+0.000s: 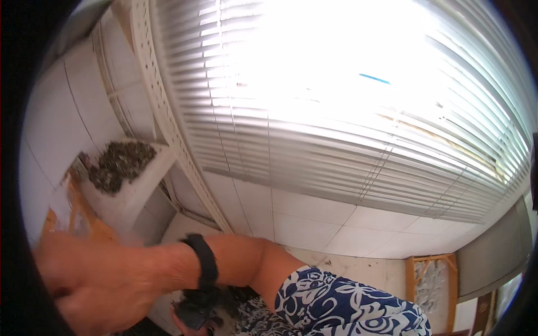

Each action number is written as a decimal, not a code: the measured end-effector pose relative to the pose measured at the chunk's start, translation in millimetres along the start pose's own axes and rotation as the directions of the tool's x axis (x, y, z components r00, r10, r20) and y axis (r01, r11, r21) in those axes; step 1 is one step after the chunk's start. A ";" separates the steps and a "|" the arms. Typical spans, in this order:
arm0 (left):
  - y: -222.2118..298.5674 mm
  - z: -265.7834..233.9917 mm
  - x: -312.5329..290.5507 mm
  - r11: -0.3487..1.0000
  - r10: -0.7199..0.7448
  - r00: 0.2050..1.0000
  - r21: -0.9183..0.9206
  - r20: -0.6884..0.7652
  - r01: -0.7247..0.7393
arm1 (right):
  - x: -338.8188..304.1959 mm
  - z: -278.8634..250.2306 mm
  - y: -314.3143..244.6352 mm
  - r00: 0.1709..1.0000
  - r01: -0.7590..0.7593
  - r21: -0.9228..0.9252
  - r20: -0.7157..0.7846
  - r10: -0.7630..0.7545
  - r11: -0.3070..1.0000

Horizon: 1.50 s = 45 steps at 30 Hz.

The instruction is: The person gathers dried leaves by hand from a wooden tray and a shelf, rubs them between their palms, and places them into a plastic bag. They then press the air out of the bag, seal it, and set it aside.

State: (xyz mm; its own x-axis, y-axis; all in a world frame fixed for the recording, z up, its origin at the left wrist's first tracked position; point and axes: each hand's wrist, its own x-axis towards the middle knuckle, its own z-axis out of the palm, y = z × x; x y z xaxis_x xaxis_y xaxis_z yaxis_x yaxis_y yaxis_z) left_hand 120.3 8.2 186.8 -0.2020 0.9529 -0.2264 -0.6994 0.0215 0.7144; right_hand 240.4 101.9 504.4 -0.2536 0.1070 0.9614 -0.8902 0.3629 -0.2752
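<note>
My right hand (101,280) reaches across to the far left, large, close and blurred. A black band (203,262) circles its wrist, and the arm comes out of a navy sleeve with white flowers (342,302). The fingers run into the dark rim, so their grip is hidden. Behind that hand is an orange-brown wooden frame (84,207) with pale, shiny filling. Below the wrist, at the lower edge, fingers of my left hand (180,322) curl against a dark, glossy object (195,313). Its kind cannot be made out.
A grey-green, crumbly heap (120,165) lies on a white shelf (134,204) beside a perforated white post (159,101). Slatted blinds (314,151) cover a bright window. At the lower right, another wooden frame (431,285) stands by a grey panel (496,252).
</note>
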 end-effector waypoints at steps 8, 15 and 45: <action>23.9 -38.0 15.5 0.488 -0.049 0.962 -0.834 0.268 0.258 | -172.1 4.9 84.9 0.975 -0.033 -0.707 0.134 0.180 0.706; 52.3 -16.1 15.9 0.929 0.203 0.978 -0.324 0.048 -0.177 | -213.4 34.0 136.3 0.918 -0.128 -0.819 0.115 0.379 0.560; 55.8 16.4 -60.2 0.746 0.579 0.808 -0.329 -0.110 -0.579 | -211.2 106.4 86.1 0.821 -0.092 -0.551 0.430 0.377 0.830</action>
State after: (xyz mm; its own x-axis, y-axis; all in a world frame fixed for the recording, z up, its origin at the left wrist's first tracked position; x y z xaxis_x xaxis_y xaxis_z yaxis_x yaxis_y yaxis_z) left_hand 104.7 -43.0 251.2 -0.6433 0.7491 0.1579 -0.6301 -0.6353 0.4466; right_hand 177.1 12.1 278.0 -0.7060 -0.1735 0.6866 -0.5069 0.8009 -0.3188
